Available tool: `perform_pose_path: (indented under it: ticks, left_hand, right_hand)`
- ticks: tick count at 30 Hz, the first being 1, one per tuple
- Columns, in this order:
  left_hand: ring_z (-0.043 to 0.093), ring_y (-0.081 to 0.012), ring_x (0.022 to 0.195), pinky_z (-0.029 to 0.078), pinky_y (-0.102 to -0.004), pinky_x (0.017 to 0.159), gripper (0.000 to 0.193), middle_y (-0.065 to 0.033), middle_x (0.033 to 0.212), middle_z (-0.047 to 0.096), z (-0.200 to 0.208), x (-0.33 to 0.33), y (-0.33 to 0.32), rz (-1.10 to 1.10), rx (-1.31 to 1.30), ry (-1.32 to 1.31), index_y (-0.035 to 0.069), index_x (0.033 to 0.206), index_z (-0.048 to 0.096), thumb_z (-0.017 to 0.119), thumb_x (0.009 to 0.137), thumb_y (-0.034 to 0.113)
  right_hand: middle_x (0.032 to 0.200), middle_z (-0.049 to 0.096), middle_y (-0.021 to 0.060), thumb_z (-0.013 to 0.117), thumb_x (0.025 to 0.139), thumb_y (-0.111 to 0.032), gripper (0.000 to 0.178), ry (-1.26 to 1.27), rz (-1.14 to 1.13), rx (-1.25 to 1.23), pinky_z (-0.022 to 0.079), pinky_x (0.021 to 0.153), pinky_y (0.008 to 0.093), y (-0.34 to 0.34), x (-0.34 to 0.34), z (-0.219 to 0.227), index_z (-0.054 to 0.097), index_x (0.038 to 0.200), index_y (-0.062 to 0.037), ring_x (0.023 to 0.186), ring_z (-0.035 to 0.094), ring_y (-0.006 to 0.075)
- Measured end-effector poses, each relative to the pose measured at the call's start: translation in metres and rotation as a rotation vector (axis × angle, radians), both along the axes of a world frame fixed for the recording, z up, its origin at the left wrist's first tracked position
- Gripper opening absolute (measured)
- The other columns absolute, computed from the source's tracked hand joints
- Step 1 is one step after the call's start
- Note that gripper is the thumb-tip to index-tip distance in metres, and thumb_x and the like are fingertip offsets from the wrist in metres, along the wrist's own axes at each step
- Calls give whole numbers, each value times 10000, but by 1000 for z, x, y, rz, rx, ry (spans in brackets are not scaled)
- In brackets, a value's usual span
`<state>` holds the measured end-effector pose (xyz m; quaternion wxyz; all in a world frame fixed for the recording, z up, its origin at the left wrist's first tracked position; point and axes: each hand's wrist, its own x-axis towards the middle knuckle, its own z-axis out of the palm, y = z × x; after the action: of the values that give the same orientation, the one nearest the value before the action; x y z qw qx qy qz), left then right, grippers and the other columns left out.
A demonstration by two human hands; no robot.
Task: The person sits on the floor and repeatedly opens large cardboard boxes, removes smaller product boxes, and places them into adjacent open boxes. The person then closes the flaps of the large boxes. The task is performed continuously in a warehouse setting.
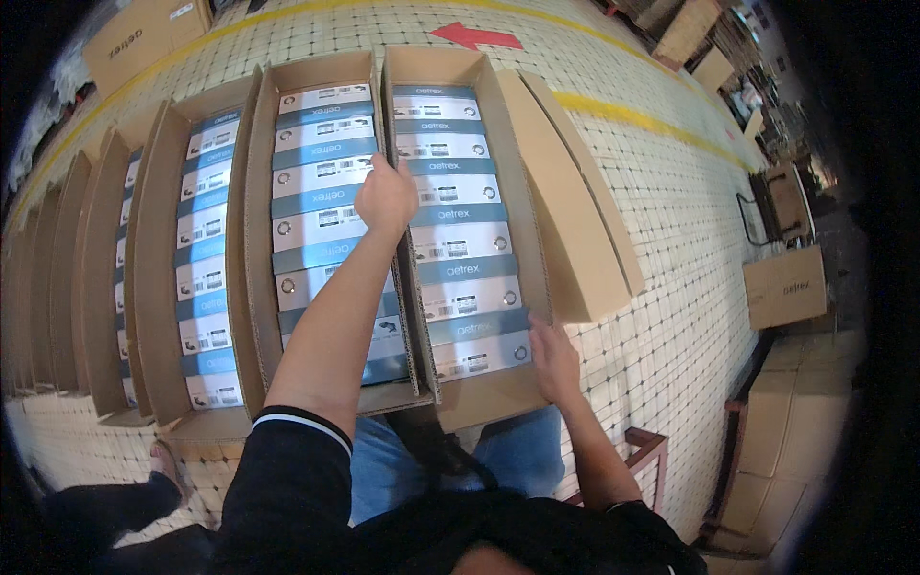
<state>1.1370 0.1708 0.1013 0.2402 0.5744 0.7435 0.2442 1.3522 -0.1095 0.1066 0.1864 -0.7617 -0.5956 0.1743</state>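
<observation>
Here's the open carton (436, 63), long and brown, at the right end of a row of open cartons, straight ahead of the person. Left arm stretched well forward, and the left hand (386, 198) sits knuckles up on its left edge, fingers curled tight, grasping the wall where it meets the neighbouring carton (316, 70). Right arm bent, lower down: the right hand (555, 364) is at the right edge by the near right corner, fingertips just over the rim; how firmly it grips, I can't tell.

Inside, a single column of boxes (457, 215), blue on top, white on the labelled ends, packed from far edge to near. Just right, a long brown carton (570, 216); beyond, tiled floor (661, 249) with a red arrow (477, 36).
</observation>
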Motion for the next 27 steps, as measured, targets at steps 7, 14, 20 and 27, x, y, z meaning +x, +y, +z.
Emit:
perform_pose_path:
  ticks: [7, 14, 20, 27]
  left_hand:
    - [675, -393, 935, 505, -499, 825, 414, -213, 959, 694, 4, 10, 1, 26, -26, 43, 33, 1178, 515, 488, 973, 392]
    - [642, -439, 1007, 483, -503, 898, 623, -265, 1054, 676, -2, -1, -5, 13, 130, 3, 3, 1380, 415, 575, 898, 364]
    - [638, -459, 1001, 481, -525, 890, 676, -304, 1050, 665, 8, 10, -115, 49, -114, 79, 8, 1455, 297, 538, 910, 330]
    - [667, -461, 829, 511, -533, 754, 417, -270, 856, 687, 6, 26, -175, 123, -58, 237, 28, 1260, 449, 480, 982, 337]
  right_hand:
    - [1401, 501, 230, 560, 975, -274, 311, 81, -18, -97, 554, 805, 433, 2, 6, 0, 647, 1231, -120, 1114, 616, 390]
    - [1347, 522, 267, 574, 966, -250, 267, 316, 209, 156, 480, 958, 408, 4, 38, 7, 657, 1117, -46, 1142, 581, 394]
    - [1297, 517, 253, 583, 954, -259, 336, 70, 119, 346, 421, 1004, 457, 99, 179, -20, 593, 1135, 24, 1192, 507, 409]
    - [1366, 457, 283, 609, 903, -412, 647, -199, -8, 45, 371, 1053, 489, 90, 236, -75, 444, 1392, -21, 1269, 438, 435]
